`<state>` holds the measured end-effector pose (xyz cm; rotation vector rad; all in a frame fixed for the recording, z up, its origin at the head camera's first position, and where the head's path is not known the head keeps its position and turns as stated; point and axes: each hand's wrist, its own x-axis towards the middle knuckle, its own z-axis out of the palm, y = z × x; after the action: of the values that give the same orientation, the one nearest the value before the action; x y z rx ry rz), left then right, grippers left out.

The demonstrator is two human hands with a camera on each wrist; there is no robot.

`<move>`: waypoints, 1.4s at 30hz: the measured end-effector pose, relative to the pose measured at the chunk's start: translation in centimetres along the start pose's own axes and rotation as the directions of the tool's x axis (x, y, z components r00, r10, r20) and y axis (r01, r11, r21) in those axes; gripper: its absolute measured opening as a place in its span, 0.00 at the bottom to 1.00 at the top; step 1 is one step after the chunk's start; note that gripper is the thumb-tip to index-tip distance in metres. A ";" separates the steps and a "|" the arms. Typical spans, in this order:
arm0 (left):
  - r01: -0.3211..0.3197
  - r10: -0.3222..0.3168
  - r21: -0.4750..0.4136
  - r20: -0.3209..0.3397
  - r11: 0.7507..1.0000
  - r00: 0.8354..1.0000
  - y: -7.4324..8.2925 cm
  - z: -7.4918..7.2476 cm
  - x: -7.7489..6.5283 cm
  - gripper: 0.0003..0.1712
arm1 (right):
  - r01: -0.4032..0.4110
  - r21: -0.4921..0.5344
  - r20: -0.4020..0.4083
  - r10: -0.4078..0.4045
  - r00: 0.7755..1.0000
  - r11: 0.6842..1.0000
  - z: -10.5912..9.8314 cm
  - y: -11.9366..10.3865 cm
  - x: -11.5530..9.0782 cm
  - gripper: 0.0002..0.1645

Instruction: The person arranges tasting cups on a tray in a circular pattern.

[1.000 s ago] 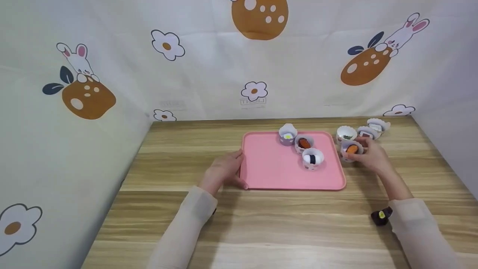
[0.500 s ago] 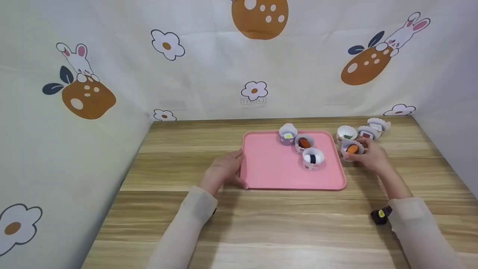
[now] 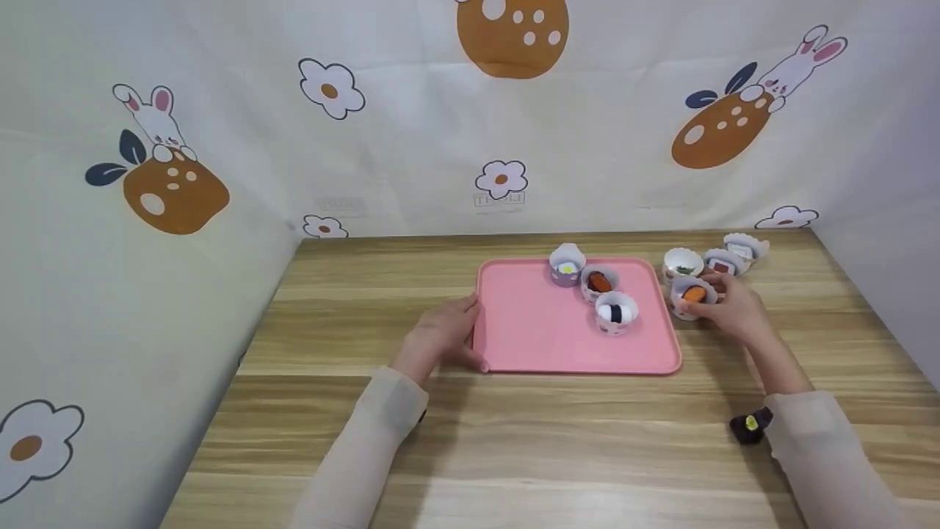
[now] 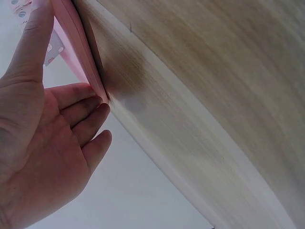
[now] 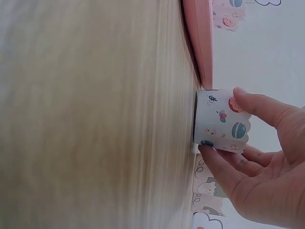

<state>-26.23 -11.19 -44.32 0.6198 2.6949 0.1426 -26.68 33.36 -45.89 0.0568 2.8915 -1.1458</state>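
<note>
The left hand (image 3: 440,330) rests at the left edge of a pink tray (image 3: 529,338). Its thumb touches the near left corner, and its fingers, loosely bent, meet the rim (image 4: 78,43) in the left wrist view. On the right, the right hand (image 3: 734,305) grips a small scalloped paper cup (image 5: 221,119) between thumb and fingers. The cup's base is at the tabletop, beside the tray's right edge, and an orange-topped toy sushi (image 3: 693,294) sits in it. Three more cups stand on the tray, among them one with a white, black-banded piece (image 3: 615,314).
Behind the right hand stand a cup with green filling (image 3: 683,266), a cup with a dark red piece (image 3: 723,262) and a cup with a white piece (image 3: 743,250). A dark sushi piece (image 3: 749,426) lies by the right sleeve. A patterned curtain (image 3: 411,147) borders the wooden table (image 3: 573,448).
</note>
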 end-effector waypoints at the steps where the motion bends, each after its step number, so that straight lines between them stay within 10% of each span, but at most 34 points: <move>1: 0.001 -0.001 0.000 -0.002 1.000 1.000 0.0 0.0 0.0 0.66 | -0.001 -0.002 -0.001 0.001 1.000 1.000 0.0 0.0 0.0 0.41; 42: -0.019 0.020 0.027 -0.024 0.999 1.000 -0.1 0.1 0.1 0.67 | -0.004 0.047 0.021 0.003 1.000 0.999 -0.6 -1.6 -1.9 0.45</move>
<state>-26.29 -11.21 -44.41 0.6568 2.7183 0.1207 -24.91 32.59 -44.27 0.0512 2.8448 -1.2064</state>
